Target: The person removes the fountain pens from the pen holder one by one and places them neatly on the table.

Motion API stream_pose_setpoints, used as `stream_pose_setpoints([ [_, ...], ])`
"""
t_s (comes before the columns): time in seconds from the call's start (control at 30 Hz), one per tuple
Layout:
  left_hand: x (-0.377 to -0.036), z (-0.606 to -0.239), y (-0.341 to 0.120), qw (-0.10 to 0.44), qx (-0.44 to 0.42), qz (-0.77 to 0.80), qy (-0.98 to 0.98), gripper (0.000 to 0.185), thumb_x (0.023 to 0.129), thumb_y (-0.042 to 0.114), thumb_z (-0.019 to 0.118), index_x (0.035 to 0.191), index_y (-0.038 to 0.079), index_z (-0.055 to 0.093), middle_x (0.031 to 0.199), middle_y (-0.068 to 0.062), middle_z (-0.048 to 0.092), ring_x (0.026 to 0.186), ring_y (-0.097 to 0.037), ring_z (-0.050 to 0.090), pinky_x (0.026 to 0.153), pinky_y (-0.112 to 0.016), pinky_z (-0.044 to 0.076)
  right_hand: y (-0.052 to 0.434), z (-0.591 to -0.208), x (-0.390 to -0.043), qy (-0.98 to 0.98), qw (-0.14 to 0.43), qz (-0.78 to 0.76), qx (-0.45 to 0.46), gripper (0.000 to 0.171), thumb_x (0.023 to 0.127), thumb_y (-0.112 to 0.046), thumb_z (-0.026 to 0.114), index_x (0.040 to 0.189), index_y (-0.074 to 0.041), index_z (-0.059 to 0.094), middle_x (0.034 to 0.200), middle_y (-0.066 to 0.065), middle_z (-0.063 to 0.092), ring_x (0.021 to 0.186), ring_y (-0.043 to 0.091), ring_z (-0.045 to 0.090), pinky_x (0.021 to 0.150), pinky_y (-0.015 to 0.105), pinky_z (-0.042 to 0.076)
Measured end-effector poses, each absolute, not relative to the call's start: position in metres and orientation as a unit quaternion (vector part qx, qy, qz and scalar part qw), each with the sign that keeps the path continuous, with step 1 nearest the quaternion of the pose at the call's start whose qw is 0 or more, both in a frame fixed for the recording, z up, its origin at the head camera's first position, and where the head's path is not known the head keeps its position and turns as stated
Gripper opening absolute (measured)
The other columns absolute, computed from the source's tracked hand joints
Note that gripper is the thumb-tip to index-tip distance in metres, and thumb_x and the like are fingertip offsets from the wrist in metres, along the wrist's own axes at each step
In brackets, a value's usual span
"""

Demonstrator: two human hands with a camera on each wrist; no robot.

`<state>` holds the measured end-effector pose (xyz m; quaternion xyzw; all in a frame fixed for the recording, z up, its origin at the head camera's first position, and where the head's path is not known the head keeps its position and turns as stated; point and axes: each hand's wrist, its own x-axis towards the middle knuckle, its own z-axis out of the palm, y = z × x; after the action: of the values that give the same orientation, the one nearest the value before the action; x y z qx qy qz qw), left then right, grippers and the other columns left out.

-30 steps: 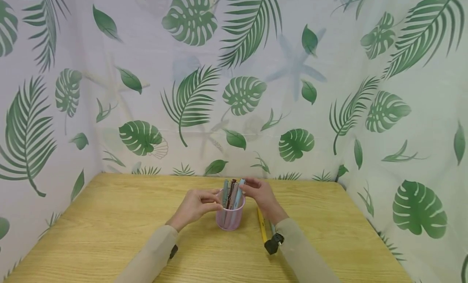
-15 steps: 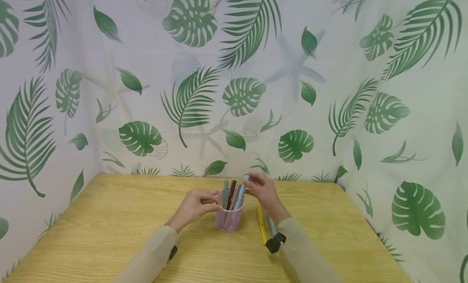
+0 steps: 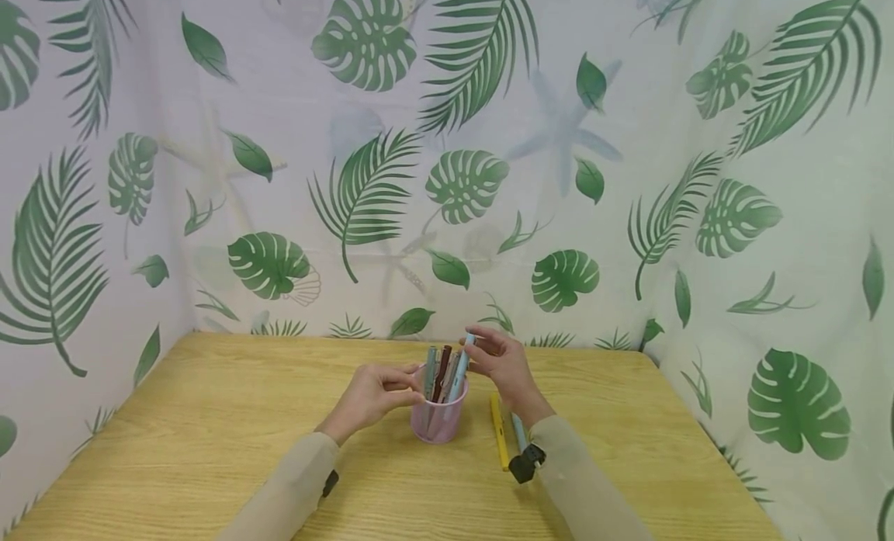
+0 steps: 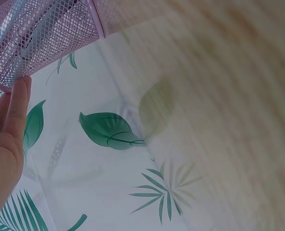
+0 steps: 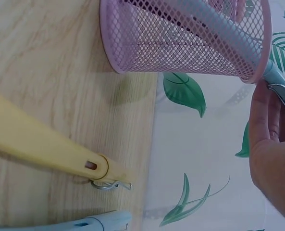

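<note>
Head view: likely faults, light-blue pen (image 3: 458,381) slipping should the pinch near its upper end be loose; pink mesh cup (image 3: 436,428) tipping should the leaning pen drag on its rim. Right hand (image 3: 504,368): thumb and fingers together, pinching that pen, which leans right in the cup. Left hand (image 3: 375,397): thumb near, fingers far, gripping the cup's left rim. Cup: upright on table (image 3: 244,424). Yellow pen (image 3: 499,432): lying to its right.
</note>
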<state>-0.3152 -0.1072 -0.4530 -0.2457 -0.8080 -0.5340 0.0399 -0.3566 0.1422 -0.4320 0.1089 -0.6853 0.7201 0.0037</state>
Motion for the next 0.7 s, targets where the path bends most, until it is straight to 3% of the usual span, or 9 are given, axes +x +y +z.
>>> stream_pose_setpoints([
  [0.23,-0.3131,-0.4508,-0.1075,0.047,-0.247,-0.531,-0.809,0.013,0.079,0.023,0.081,0.085,0.013,0.077,0.13,-0.016,0.063,0.109,-0.028,0.068,0.082,-0.025,0.058,0.1422,-0.4287,-0.3555,-0.687,0.002,0.718,0.111,0.037,0.095,-0.008,0.064,0.131,-0.004,0.059,0.125,0.016,0.067,0.104,0.018,0.069,0.083,0.042,0.06],
  [0.43,-0.3158,-0.4497,-0.1053,0.036,-0.245,-0.534,-0.809,0.01,0.079,0.024,0.081,0.084,0.016,0.077,0.131,-0.012,0.063,0.115,-0.025,0.066,0.084,-0.023,0.057,0.1435,-0.4284,-0.3558,-0.68,0.007,0.725,0.11,0.037,0.096,-0.006,0.062,0.132,-0.003,0.059,0.127,0.019,0.065,0.101,0.016,0.069,0.08,0.04,0.061],
  [0.7,-0.3127,-0.4511,-0.1071,0.036,-0.232,-0.528,-0.816,0.009,0.079,0.026,0.08,0.084,0.019,0.077,0.133,-0.012,0.062,0.112,-0.025,0.067,0.084,-0.025,0.057,0.1439,-0.4328,-0.356,-0.685,-0.003,0.714,0.143,0.041,0.097,-0.007,0.061,0.137,-0.003,0.055,0.133,0.025,0.059,0.112,0.024,0.065,0.084,0.04,0.06],
])
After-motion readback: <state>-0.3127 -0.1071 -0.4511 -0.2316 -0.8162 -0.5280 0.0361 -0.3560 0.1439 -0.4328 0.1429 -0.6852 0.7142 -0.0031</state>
